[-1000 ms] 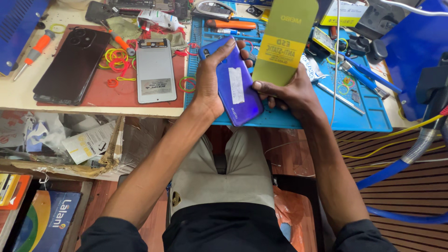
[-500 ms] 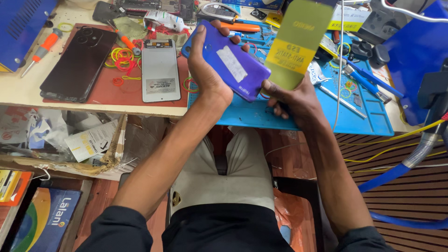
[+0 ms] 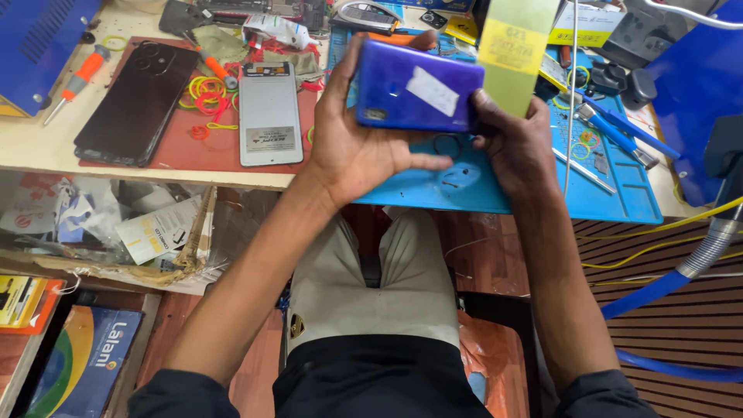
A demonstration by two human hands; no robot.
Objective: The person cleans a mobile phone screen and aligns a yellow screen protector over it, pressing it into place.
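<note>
Purple phone (image 3: pixel 418 97) sits gripped between left hand (image 3: pixel 352 151) and right hand (image 3: pixel 518 143).

So the purple phone (image 3: pixel 418 97) is back-side up, turned sideways and held above the blue mat (image 3: pixel 542 193) – glossy blue-violet shell with a white sticker patch near the middle. Right behind its right end there's a yellow-green film sheet (image 3: pixel 512 50) standing up tall – it has a brighter yellow label area on it, and its lower edge sits against the phone.
</note>
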